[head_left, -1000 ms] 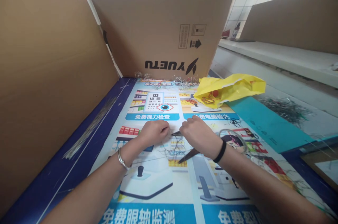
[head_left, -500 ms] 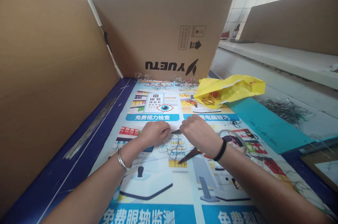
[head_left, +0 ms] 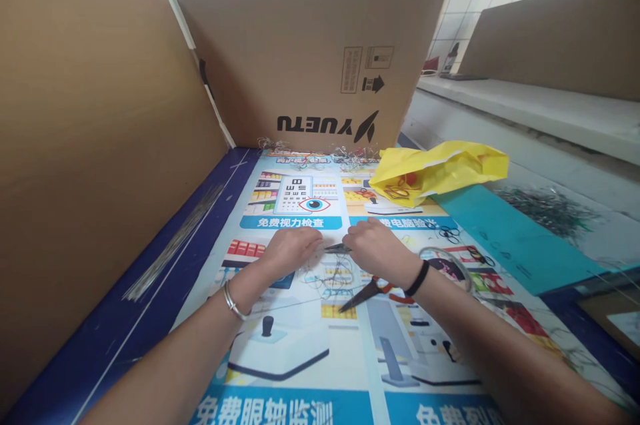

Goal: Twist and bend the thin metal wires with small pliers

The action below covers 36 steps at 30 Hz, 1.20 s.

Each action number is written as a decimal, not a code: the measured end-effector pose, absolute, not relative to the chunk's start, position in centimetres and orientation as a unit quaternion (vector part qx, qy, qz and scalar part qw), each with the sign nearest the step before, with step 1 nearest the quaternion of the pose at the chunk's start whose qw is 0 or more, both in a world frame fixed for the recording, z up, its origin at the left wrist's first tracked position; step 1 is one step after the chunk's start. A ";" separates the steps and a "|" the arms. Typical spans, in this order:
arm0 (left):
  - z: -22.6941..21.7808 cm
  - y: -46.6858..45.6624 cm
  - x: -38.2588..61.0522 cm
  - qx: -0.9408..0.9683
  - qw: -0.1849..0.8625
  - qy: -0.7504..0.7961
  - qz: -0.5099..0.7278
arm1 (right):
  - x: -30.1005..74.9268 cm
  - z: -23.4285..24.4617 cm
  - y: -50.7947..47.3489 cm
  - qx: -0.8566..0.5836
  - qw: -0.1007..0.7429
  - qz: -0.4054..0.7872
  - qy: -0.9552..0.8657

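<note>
My right hand (head_left: 376,251) is closed round a pair of scissors (head_left: 361,293) with red handles; one dark blade pokes out toward my left hand and the other points down toward me. My left hand (head_left: 290,249), a silver bangle on its wrist, pinches thin wire at the blade tip. A loose tangle of thin wires (head_left: 334,275) lies on the printed poster (head_left: 300,358) under both hands.
Cardboard walls stand at the left (head_left: 90,131) and behind (head_left: 310,51). A yellow plastic bag (head_left: 440,168) with rubber bands lies at the back right on a teal sheet (head_left: 505,235). A wire bundle (head_left: 170,245) lies along the left. Tape roll (head_left: 445,261) beside my right wrist.
Both hands stay almost in place; the scissors' red handles now show more beneath my right wrist. The view has shifted slightly.
</note>
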<state>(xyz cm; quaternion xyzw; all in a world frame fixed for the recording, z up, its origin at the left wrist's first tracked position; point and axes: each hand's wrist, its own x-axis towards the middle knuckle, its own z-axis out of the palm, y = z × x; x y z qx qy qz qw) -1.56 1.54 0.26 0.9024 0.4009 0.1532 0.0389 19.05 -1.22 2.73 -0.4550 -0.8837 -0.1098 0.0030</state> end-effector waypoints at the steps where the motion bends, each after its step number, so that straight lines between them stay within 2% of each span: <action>1: 0.2 1.6 -1.6 0.905 0.028 0.396 0.152 | 19.1 2.7 -1.2 -0.458 0.004 -0.107 -0.882; 17: -0.2 1.7 -1.9 0.916 -0.156 0.337 0.151 | 19.3 1.8 -0.4 -0.464 0.021 -0.080 -0.882; 36: -0.2 1.4 -1.7 0.914 -0.173 0.310 0.197 | 19.6 1.4 0.0 -0.447 0.043 -0.066 -0.891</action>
